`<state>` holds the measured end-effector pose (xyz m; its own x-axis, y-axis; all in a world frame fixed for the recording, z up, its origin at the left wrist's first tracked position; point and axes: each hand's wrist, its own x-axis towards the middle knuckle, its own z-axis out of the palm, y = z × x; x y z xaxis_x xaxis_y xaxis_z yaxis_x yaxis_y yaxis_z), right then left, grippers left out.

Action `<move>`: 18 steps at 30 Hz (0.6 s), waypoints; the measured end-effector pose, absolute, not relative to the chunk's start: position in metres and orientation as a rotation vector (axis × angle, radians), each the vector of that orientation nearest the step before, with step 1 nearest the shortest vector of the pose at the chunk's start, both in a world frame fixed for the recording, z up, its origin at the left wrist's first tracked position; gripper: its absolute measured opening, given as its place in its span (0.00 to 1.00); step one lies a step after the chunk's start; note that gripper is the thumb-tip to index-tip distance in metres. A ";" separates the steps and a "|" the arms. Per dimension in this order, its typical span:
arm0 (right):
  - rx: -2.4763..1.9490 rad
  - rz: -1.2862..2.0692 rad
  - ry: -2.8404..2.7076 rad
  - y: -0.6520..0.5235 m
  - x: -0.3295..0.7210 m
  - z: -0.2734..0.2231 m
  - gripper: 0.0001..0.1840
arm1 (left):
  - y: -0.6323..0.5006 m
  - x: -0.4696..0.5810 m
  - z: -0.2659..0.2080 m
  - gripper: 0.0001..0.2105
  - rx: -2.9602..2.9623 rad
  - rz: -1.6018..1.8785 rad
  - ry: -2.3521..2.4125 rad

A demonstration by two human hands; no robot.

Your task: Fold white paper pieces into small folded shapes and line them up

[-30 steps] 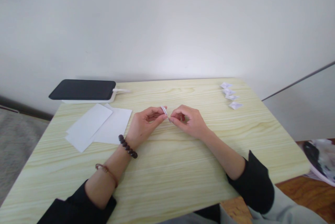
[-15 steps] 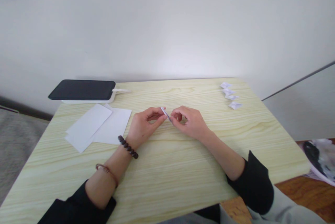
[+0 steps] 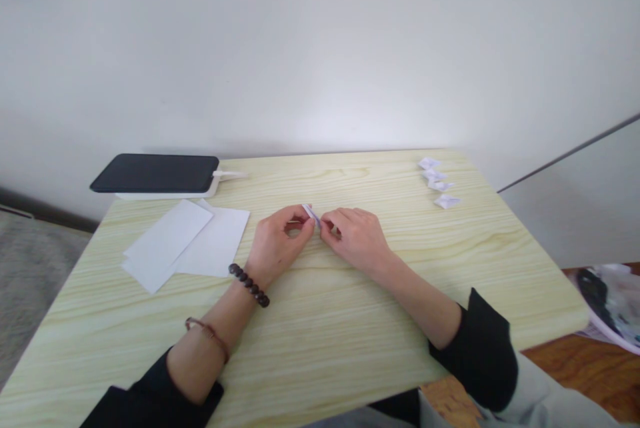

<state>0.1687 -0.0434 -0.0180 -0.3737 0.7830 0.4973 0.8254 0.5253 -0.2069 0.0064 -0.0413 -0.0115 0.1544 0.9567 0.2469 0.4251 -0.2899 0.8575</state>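
Note:
A small folded piece of white paper (image 3: 311,213) is held up over the middle of the table, tilted, with its creased edge showing. My left hand (image 3: 281,238) pinches it between thumb and fingers from the left. From the right, my right hand (image 3: 353,236) is closed with its fingertips pinching the paper's lower right end. Fingers cover much of the piece, so its full shape is hidden. Several small folded white paper shapes (image 3: 440,186) with pointed ends stand in a short column at the table's back right.
Loose white paper sheets (image 3: 173,241) overlap at the left of the wooden table (image 3: 320,341). Behind them a dark-screened phone (image 3: 157,173) lies on a white block, a white cable (image 3: 233,175) plugged in. The wall rises behind. A bin (image 3: 610,308) stands off the right edge.
Both hands and the paper have shifted slightly left. My right hand's fingers have drawn together in a tighter pinch at the paper's end.

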 end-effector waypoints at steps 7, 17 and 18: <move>-1.175 -0.250 -2.240 -0.046 0.166 -0.017 0.12 | -0.047 0.009 -0.011 0.04 1.869 1.039 1.376; -1.188 -0.208 -2.213 -0.047 0.162 -0.018 0.12 | -0.045 0.008 -0.012 0.11 1.816 1.101 1.314; -1.193 -0.196 -2.213 -0.047 0.163 -0.017 0.12 | -0.045 0.008 -0.012 0.12 1.816 1.103 1.306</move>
<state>0.1626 -0.0475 -0.0175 -0.4078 0.7082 0.5764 0.7983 0.5829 -0.1514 0.0078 -0.0451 -0.0122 0.1554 0.9523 0.2627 0.4187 -0.3043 0.8556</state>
